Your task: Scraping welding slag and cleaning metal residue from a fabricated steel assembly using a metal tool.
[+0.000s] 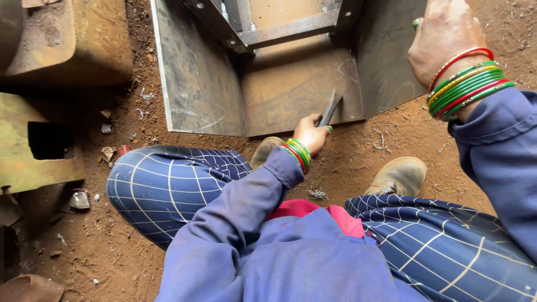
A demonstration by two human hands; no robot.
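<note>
The metal blade [329,108] sits near the middle of the view, its tip against the rusty steel plate [291,84] of the frame just at 12 o'clock from your boots. Your left hand [311,133] is closed around its handle end, bangles [296,152] at the wrist. Your right hand [444,33], at 2 o'clock, rests on the frame's side panel [386,61], fingers hidden, so its grip can't be told.

The left hand [309,133] grips a flat dark metal blade [330,108], its tip against the steel plate structure [291,84] standing on the red dirt floor [363,156]. The right hand [444,36] rests on the structure's upright side plate [386,61], bangles [467,81] at the wrist.
</note>
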